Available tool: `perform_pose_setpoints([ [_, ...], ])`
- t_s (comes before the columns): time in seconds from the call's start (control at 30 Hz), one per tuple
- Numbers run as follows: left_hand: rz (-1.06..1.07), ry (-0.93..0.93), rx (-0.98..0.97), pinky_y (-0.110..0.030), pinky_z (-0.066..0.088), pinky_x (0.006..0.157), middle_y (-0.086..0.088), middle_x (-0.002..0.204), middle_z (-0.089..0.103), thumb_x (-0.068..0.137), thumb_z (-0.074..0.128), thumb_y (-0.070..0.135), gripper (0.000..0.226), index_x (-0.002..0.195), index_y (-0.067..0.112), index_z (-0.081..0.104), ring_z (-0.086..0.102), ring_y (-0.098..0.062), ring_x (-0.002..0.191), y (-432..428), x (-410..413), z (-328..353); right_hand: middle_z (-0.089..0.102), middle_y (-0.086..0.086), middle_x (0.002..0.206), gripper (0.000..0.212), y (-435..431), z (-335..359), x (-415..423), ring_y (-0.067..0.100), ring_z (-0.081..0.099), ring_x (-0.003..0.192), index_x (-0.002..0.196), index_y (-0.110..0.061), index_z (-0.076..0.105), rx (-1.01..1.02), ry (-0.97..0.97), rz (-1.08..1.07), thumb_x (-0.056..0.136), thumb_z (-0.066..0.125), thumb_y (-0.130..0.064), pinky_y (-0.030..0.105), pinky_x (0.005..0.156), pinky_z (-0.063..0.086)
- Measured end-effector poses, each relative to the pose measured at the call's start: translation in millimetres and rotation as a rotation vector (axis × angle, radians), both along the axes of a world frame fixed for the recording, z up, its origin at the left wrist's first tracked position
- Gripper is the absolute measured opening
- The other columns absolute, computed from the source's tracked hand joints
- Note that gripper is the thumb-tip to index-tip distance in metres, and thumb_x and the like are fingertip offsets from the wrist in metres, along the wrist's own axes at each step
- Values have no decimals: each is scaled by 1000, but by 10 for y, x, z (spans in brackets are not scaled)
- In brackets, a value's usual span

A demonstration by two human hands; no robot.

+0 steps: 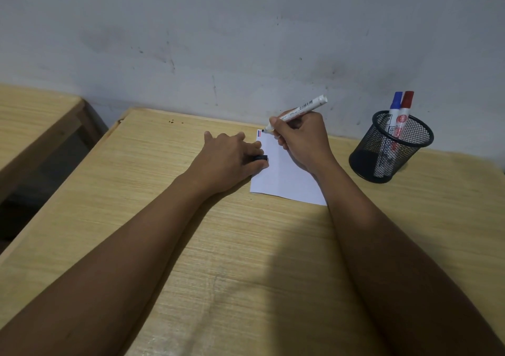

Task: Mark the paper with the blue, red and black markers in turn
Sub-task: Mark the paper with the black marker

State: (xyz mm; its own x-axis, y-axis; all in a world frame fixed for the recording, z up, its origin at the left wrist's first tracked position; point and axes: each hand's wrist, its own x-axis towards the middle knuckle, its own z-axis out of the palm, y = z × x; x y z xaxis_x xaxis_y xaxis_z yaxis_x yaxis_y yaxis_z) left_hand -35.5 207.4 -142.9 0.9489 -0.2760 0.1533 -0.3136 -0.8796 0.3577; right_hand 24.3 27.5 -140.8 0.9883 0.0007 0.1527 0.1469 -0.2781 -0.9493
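Note:
A white sheet of paper [287, 175] lies on the wooden desk near the wall. Short blue and red strokes [259, 133] sit at its far left corner. My right hand [303, 139] grips an uncapped white-barrelled black marker [303, 108], its black tip touching the paper right beside those strokes. My left hand [229, 159] rests flat on the paper's left edge and holds the black cap [259, 158] under its fingers. The blue marker [395, 104] and red marker [406, 101] stand capped in a black mesh cup [388, 148] to the right.
The wooden desk [153, 191] ends at a grey scuffed wall [246, 41] just behind the paper. A second wooden table [35, 118] stands to the left across a dark gap. The mesh cup stands close to my right forearm.

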Motion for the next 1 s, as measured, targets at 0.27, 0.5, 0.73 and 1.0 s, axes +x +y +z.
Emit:
perform_pose_setpoints([
  [0.27,-3,12,-9,-62,30,105,-1,132,67,76,34,74,67,121,38,69,58,-28,127,4,21,-25,76,9,83,22,6,-11,-2,13,69,66,103,-5,75,-49,2,-6,93,74,-24,20,60,53],
  [0.5,5,25,-29,-65,25,108,0,138,64,78,40,71,60,120,38,69,54,-27,132,2,35,-37,76,4,83,21,14,-5,-7,13,71,67,101,-6,75,-93,-16,-10,92,75,-26,23,65,58],
  [0.73,6,-4,-33,-60,33,103,2,125,71,73,30,77,71,118,38,69,61,-26,123,9,37,-55,75,3,78,21,8,12,-1,11,70,63,99,-7,75,-134,-12,-6,93,73,-27,21,61,56],
  [1.0,4,-26,-51,-60,33,103,1,123,71,73,33,76,70,118,38,70,61,-26,122,21,59,-93,72,1,70,19,-14,18,6,16,73,68,87,-7,75,-160,-4,5,92,74,-26,41,72,65],
])
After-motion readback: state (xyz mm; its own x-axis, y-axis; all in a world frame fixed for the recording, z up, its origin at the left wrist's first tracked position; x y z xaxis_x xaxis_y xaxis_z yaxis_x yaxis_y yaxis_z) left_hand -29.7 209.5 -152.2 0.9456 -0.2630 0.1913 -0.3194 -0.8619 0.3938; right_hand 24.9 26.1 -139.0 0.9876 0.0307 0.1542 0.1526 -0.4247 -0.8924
